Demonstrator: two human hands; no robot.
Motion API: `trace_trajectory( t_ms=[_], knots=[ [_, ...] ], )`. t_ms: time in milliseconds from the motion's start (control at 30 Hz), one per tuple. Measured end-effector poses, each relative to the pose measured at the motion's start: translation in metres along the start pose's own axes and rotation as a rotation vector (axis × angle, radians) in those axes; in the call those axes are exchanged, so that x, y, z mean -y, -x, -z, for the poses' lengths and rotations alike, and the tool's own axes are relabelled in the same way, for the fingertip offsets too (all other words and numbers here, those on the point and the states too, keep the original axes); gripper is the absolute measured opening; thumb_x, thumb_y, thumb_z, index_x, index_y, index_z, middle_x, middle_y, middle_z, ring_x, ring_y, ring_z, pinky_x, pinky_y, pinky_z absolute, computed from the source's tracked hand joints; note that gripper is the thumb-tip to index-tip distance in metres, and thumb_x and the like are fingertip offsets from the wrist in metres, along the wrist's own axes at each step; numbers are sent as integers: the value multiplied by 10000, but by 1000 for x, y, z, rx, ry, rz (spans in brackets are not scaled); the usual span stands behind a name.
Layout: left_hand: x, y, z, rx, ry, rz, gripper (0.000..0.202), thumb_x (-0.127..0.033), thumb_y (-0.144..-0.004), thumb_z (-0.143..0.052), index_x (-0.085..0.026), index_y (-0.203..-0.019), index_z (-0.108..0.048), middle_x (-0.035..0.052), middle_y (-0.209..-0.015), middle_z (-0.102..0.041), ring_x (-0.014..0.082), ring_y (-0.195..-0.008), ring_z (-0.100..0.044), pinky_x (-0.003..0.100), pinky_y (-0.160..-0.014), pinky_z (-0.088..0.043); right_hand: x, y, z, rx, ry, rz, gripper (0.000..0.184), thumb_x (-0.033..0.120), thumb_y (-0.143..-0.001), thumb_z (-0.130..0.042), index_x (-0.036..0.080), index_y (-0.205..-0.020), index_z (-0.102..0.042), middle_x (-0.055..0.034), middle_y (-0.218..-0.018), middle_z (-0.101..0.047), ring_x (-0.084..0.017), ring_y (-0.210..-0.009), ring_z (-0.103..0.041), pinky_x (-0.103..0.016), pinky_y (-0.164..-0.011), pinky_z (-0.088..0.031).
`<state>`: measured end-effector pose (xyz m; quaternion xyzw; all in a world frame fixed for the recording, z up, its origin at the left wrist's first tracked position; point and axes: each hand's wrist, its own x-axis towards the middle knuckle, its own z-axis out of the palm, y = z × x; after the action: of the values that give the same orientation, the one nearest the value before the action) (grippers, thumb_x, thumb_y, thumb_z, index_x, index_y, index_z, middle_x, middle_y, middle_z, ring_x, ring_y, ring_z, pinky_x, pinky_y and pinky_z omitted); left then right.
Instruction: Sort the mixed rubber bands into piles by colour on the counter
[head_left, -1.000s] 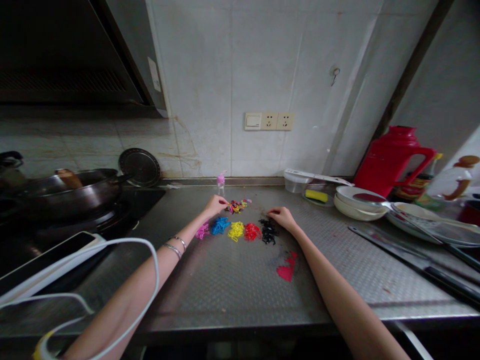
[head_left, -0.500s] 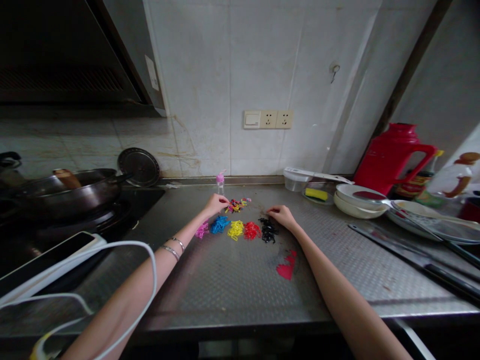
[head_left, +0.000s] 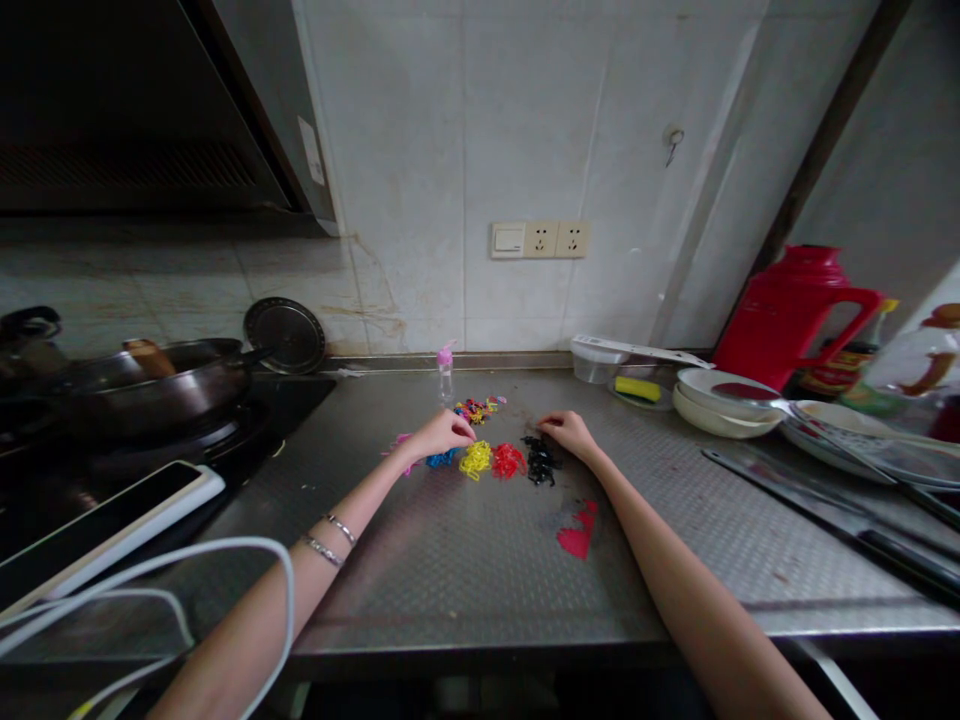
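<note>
Small coloured loops that look like rubber bands lie on the metal counter, sorted by colour. My left hand is pinched at the left edge of the yellow pile, partly covering the blue pile and the pink pile. What its fingertips hold is too small to make out. To the right are a red pile and a black pile. My right hand rests beside the black pile, fingers closed together, their contents hidden. A mixed-colour pile lies behind the row.
A pink-topped bottle stands near the wall. Left are a pan on the stove and a white cable across my forearm. At right are a sponge, bowls, a knife and a red thermos.
My left hand has moved from the mixed pile toward me and to the right, to the yellow pile, now over the blue one. My right hand stays by the black pile.
</note>
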<state>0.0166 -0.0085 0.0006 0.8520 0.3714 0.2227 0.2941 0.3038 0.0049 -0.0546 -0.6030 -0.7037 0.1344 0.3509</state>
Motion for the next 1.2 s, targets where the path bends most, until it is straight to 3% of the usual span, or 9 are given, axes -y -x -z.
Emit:
trace_trajectory(
  t_ms=[233,367,533,633,767,933,1200],
  knots=[
    [4,5,0,-63,35,-34,202,-223,-671,-565,-114,-806,-670,54,-797,-665,128,-709,-577,222,-682,-425,1,0,0,3,-17,8,243,281,-678,-494,173,-777,-687,-22,-753,-677,-153,-719,-599,-219,-684,-419],
    [11,11,14,-217,30,28,204,-218,-664,-567,-114,-805,-671,59,-783,-668,137,-691,-577,238,-663,-432,2,1,1,-2,-23,5,245,283,-672,-498,171,-781,-687,-26,-762,-678,-155,-725,-599,-219,-681,-422],
    [41,17,41,-445,85,147,170,-181,-624,-584,-102,-747,-672,71,-753,-665,145,-710,-581,239,-678,-438,3,2,2,4,-16,19,245,290,-674,-496,174,-773,-687,-28,-751,-678,-159,-720,-598,-223,-677,-423],
    [62,23,50,-539,130,283,167,-182,-614,-584,-108,-737,-671,65,-715,-653,120,-609,-550,208,-545,-424,3,2,2,-2,0,23,243,295,-674,-495,178,-766,-687,-26,-742,-676,-158,-716,-598,-224,-675,-422],
    [80,34,52,-636,290,475,234,-185,-622,-552,-117,-822,-652,43,-688,-619,56,-436,-417,159,-352,-285,4,3,2,-1,19,14,243,291,-677,-489,182,-769,-686,-22,-747,-676,-155,-716,-597,-221,-679,-423],
    [86,39,50,-673,479,508,224,-152,-618,-528,-106,-813,-627,5,-608,-550,30,-394,-367,145,-325,-209,6,3,2,22,67,4,249,287,-683,-480,185,-780,-685,-25,-758,-676,-153,-725,-600,-211,-677,-423],
    [80,39,50,-619,463,522,216,-139,-617,-532,-101,-812,-620,-24,-531,-502,25,-365,-341,154,-331,-200,39,-1,3,-14,289,-118,257,305,-706,-470,245,-856,-670,-29,-832,-665,-170,-762,-595,-218,-633,-417]
  ],
)
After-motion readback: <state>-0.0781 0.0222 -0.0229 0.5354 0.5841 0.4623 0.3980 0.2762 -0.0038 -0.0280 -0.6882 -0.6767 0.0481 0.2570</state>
